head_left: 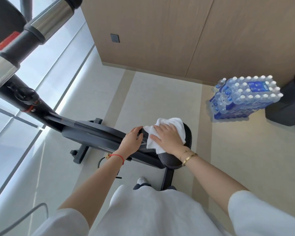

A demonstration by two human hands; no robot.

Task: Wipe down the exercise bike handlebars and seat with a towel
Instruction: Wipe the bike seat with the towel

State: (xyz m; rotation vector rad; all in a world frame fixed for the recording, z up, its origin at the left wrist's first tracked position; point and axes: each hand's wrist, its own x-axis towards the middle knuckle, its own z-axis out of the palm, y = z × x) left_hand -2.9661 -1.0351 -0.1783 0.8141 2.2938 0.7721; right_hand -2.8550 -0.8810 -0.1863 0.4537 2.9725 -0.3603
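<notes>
On the black padded bike seat (188, 133), low in the middle of the view, lies the crumpled white cotton towel (167, 122), and the right hand (169, 138) rests flat on top of it. Its fingers (157, 129) are nearly straight and spread, pressing the cloth down and not curled round it. The left hand (132, 140) is just beside, touching the narrow nose end of the seat, where the dark grey bike frame (95, 130) meets it; its fingers are bent over this edge, so I judge that it steadies the seat.

The long axis of the seat runs from the nose at the left hand toward the wide rear part at the right, and the towel covers mostly the nose and the middle. The bare rear padding lies to the right of the pressing fingers, so the right hand is the nearer one for the coming stroke, which would go along this axis, away from the left hand.

The chrome and black handlebars (46, 19) stand well apart, at the upper left. A wrapped pack of water bottles (245, 96) sits on the floor, far right
</notes>
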